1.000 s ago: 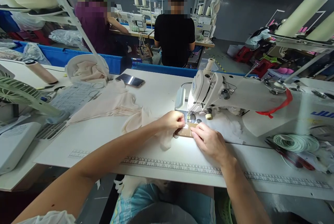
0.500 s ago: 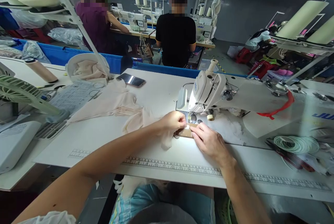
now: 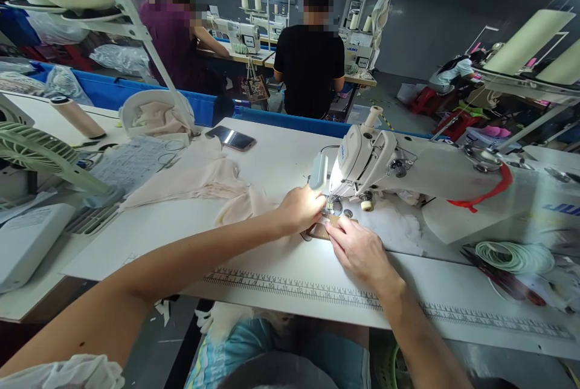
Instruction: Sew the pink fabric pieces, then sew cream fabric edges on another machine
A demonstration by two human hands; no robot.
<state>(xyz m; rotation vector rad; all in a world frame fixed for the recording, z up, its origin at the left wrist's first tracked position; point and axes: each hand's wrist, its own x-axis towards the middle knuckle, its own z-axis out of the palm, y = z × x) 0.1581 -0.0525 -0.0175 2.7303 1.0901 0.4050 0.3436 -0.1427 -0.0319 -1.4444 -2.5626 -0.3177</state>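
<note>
At the needle area of the white sewing machine (image 3: 362, 159), my left hand (image 3: 301, 211) is closed, its curled fingertips right beside the presser foot. Sheer pale beige fabric (image 3: 242, 205) runs from the left to that hand, and the gripped edge is mostly hidden by the fingers. My right hand (image 3: 360, 247) lies just in front of the needle, thumb and forefinger pinched at a small whitish bit of the fabric. Beneath the fingertips is a brown plate (image 3: 318, 231) on the machine bed. The machine's lamp lights this spot brightly.
A phone (image 3: 231, 138) lies behind the fabric. To the left are a green fan (image 3: 40, 150), a thread cone (image 3: 78, 117) and a white bowl with cloth (image 3: 131, 117). Coiled mint cord (image 3: 514, 255) sits at right. A ruler strip (image 3: 299, 289) runs along the front edge. People sit beyond.
My left hand has moved forward, closer to the needle, with its fingers more curled. Sheer fabric that hung below its wrist no longer shows there. My right hand has shifted slightly left.
</note>
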